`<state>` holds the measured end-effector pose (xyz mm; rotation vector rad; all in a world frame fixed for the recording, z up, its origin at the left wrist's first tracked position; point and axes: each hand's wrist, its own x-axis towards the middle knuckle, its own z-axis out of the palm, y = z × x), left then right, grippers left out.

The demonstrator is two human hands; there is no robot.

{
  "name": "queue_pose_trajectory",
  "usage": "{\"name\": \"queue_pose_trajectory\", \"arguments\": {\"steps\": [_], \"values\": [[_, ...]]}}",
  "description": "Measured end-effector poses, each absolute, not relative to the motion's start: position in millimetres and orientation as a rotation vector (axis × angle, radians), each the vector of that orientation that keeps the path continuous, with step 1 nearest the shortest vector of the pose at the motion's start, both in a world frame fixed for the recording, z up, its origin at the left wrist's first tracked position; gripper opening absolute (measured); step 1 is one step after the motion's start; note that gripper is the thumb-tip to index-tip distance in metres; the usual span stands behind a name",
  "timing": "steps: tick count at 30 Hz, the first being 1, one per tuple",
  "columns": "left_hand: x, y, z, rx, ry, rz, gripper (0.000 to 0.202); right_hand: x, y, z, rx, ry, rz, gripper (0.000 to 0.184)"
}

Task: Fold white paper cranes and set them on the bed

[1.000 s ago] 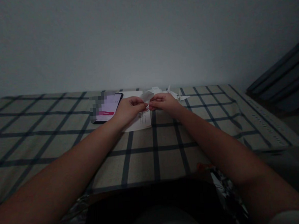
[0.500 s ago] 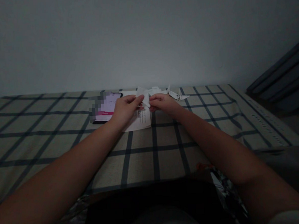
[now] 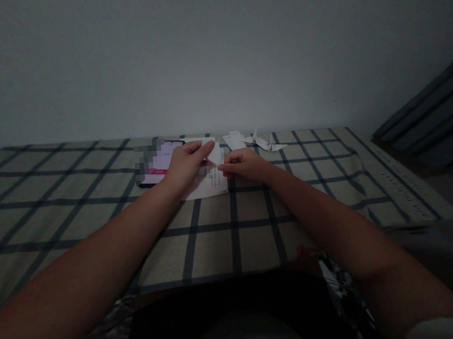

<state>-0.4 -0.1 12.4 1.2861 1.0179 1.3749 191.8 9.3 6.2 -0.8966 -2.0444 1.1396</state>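
Observation:
My left hand and my right hand meet over a checked cloth and both pinch a small folded piece of white paper. The left fingers hold its upper side, and the right fingertips grip its lower corner. Under the hands lies a printed white sheet. The room is dim and the folds are hard to make out.
A phone with a lit pink screen lies left of the hands. Folded white paper cranes and a paper scrap sit behind the right hand. The checked cloth ends at the right at a dark striped object.
The folded paper has been turned and lowered between my fingers. My right hand has dropped slightly toward the sheet and my left fingers have stretched over the paper.

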Motion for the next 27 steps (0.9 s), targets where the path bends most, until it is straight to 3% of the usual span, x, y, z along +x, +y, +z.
{"name": "queue_pose_trajectory", "arguments": {"steps": [6,27], "values": [[1.0,-4.6,13.9,1.307,1.005,1.292,0.036,189.8,8.2,10.7,-0.804,-1.899,1.158,0.043],[5.8,-3.8,8.3,1.282,1.033,1.391,0.036,187.8,12.3,12.1,-0.818,-1.612,1.178,0.031]]}}
